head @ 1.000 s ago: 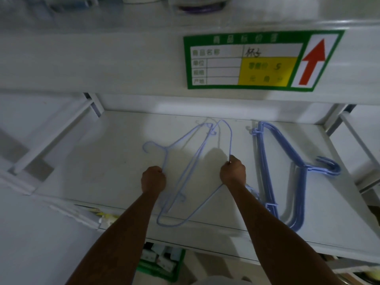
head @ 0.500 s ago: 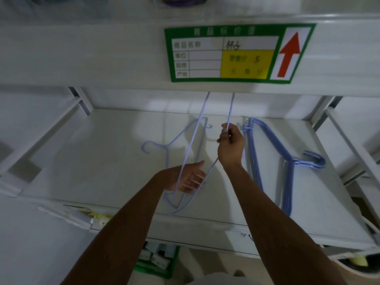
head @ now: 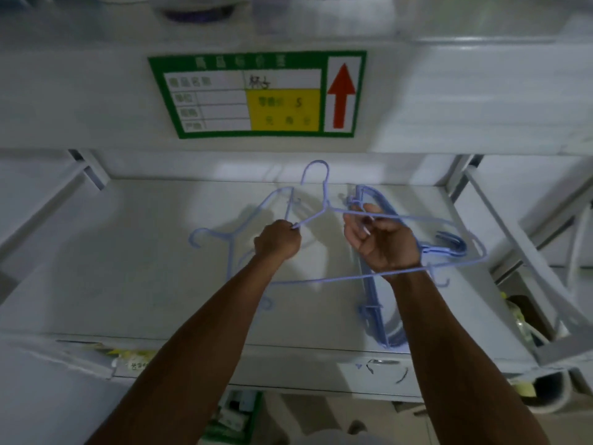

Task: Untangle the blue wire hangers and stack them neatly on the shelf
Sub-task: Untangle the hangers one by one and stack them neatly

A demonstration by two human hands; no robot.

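White metal shelf (head: 128, 268) boards fill our view, with a green-bordered price label (head: 256, 94) carrying a yellow panel and a red up-arrow fixed to the edge of the board above. We see the left grip (head: 278, 240) clenched around the left shoulder wire of a pale-blue wire hanger (head: 324, 191), which is held above the shelf with its hook pointing up toward the back wall. The right grip (head: 382, 242), palm turned toward us, has its fingers curled around the hanger's right shoulder wire; the hanger's long bottom bar runs across the right wrist and out to the right. Under the left forearm a second pale-blue wire hanger (head: 229, 258) lies flat on the shelf, its hook pointing left, apart from the raised one as far as we can tell. On the right half of the shelf, beneath the right grip, a stack of darker blue wire hangers (head: 373, 316) lies flat with its hooks curling out to the right. Whether the raised hanger touches that stack we cannot tell.
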